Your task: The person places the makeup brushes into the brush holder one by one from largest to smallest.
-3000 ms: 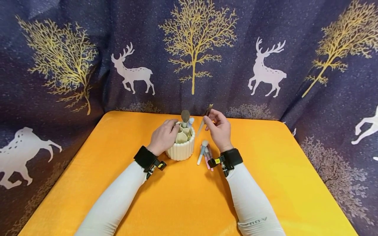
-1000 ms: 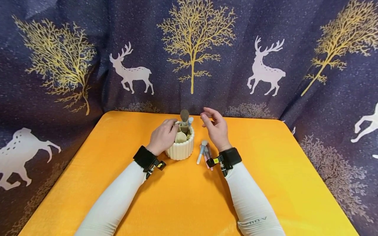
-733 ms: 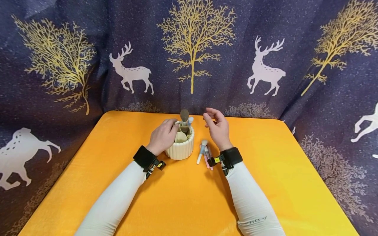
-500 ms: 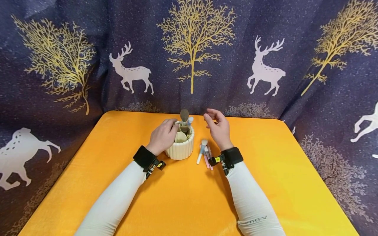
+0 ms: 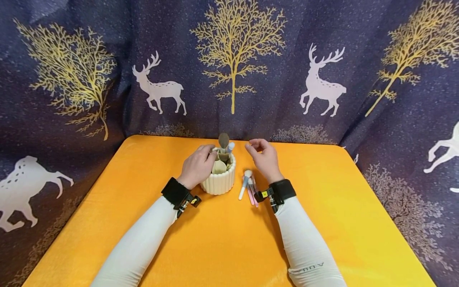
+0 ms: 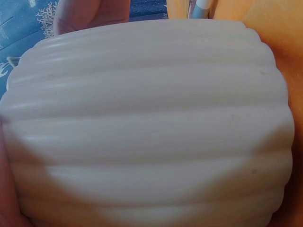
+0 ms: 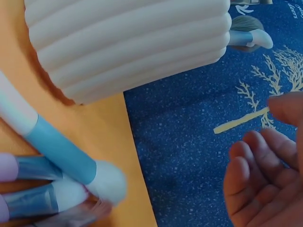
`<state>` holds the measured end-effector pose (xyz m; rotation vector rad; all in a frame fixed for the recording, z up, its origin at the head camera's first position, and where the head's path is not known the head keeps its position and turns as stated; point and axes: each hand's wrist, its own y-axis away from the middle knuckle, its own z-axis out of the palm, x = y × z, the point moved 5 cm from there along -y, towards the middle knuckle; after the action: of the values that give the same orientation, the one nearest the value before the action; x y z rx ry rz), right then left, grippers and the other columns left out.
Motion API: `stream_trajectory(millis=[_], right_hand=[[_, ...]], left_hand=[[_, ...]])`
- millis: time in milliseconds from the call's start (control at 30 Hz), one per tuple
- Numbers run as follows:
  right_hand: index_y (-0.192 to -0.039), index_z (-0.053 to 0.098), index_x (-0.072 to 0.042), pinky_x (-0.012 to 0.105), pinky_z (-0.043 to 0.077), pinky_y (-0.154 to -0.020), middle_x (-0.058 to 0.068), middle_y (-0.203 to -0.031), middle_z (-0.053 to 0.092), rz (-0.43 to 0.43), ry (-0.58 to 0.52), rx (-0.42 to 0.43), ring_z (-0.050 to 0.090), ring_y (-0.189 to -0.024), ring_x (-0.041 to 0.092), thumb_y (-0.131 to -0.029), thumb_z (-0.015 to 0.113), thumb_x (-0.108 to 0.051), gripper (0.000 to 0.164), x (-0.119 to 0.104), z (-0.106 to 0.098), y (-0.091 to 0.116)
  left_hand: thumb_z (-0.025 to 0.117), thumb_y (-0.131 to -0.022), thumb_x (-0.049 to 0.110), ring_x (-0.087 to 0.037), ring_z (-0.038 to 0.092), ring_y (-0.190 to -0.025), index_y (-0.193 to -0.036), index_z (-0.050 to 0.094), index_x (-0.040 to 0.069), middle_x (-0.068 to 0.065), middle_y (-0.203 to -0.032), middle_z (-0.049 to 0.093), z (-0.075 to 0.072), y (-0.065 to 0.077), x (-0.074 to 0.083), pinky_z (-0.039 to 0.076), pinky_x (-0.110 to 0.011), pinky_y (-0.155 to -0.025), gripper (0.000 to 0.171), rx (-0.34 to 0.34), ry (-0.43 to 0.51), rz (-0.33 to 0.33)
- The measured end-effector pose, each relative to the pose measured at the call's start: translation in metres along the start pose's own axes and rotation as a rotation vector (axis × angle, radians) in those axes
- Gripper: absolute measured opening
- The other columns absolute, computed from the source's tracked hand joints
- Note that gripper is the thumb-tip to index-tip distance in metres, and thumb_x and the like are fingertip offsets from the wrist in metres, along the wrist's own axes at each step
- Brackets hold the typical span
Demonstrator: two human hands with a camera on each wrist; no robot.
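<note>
A cream ribbed brush holder [image 5: 218,183] with inner compartments stands on the orange table. My left hand [image 5: 198,164] grips its left side, fingers over the rim; ribs fill the left wrist view. A large dark-bristled makeup brush [image 5: 224,140] and a small blue-and-white one [image 5: 231,147] stick up from the back of the holder. My right hand [image 5: 266,159] hovers to the right of it, fingers loosely bent, nothing in them. Beneath that hand lie several makeup brushes; a blue-and-white brush [image 7: 64,150] rests beside pink-handled ones [image 7: 29,202], their bristle ends together.
The orange tabletop [image 5: 215,239] reaches back to a dark blue curtain [image 5: 272,79] printed with white deer and yellow trees. Each wrist wears a black band [image 5: 281,191] with a small camera, and the right one's camera overlaps the pink brush handles in the head view.
Three seconds ago my right hand held a thin brush beside the holder; the hand is now without it, and brown bristles show inside the holder. Lately that hand has sunk slightly. The left stays put.
</note>
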<state>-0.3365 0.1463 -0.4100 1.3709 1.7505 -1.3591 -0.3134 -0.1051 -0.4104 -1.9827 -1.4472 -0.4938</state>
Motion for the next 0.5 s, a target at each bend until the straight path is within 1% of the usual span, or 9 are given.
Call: stream_trajectory(millis=[167,333,500], right_hand=[[-0.118,0.075,-0.005,0.038,0.048,-0.077,0.012,-0.102,0.071,0.054,0.130,-0.086,0.062,-0.087,0.028,-0.109,0.076,-0.028,0.024,0.005,0.003,0.002],[-0.115,0.074,-0.007,0.040,0.048,-0.078,0.010,-0.099,0.070,0.113,0.241,-0.162,0.061,-0.086,0.028,-0.108,0.076,-0.032,0.026,0.009,0.005,0.003],[-0.110,0.074,-0.009,0.041,0.050,-0.078,0.009,-0.097,0.071,0.137,0.328,-0.226,0.062,-0.083,0.028,-0.108,0.076,-0.037,0.029,0.013,0.007,0.003]], left_hand=[[0.040,-0.121,0.038,-0.037,0.066,-0.131,-0.161,0.058,0.008,-0.016,-0.153,0.063,0.001,0.000,0.000,0.055,-0.059,-0.103,0.053,0.000,-0.001,-0.002],[0.040,-0.121,0.039,-0.037,0.065,-0.133,-0.161,0.058,0.008,-0.016,-0.154,0.062,0.001,0.000,-0.002,0.054,-0.059,-0.105,0.054,-0.001,-0.002,0.000],[0.040,-0.121,0.038,-0.038,0.063,-0.136,-0.161,0.057,0.007,-0.017,-0.156,0.061,0.001,0.000,-0.001,0.053,-0.060,-0.107,0.054,-0.004,-0.002,0.000]])
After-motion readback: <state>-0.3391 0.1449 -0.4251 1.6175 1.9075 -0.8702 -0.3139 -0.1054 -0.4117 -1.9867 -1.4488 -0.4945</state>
